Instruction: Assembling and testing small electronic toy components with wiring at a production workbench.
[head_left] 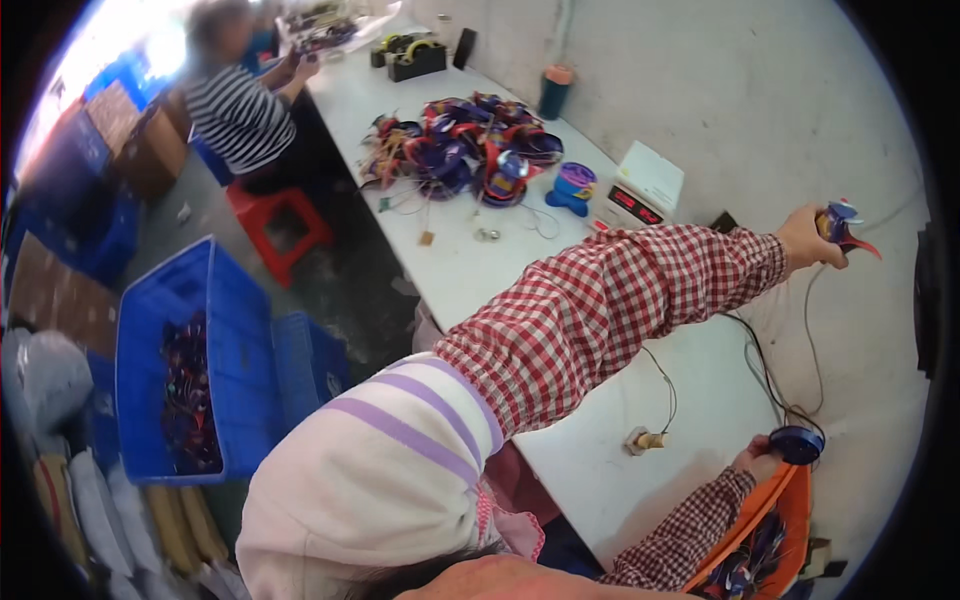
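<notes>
My left arm, in a red-and-white checked sleeve, reaches across the table to the wall side. At its end my left hand [806, 240] is closed around a small purple, white and red plastic toy part [838, 222], whose curved red piece sticks out past the fingers. Lower down, my right hand [760, 458] grips the edge of a dark blue round plastic piece [797, 445]; its fingers are partly hidden. An orange bag or liner [795, 505] filled with purple and dark parts lies just below that hand. Thin cables run near both hands.
On the white table [590, 480] stand a heap of purple-red toy parts [450, 145], a blue tub [574, 185], a digital scale [640, 190], tape dispensers [415, 60] and a bottle [555, 92]. A wired brass-coloured fitting [645, 440] lies nearer. Blue crate [245, 370], red stool [290, 235] and seated person [240, 115] are left.
</notes>
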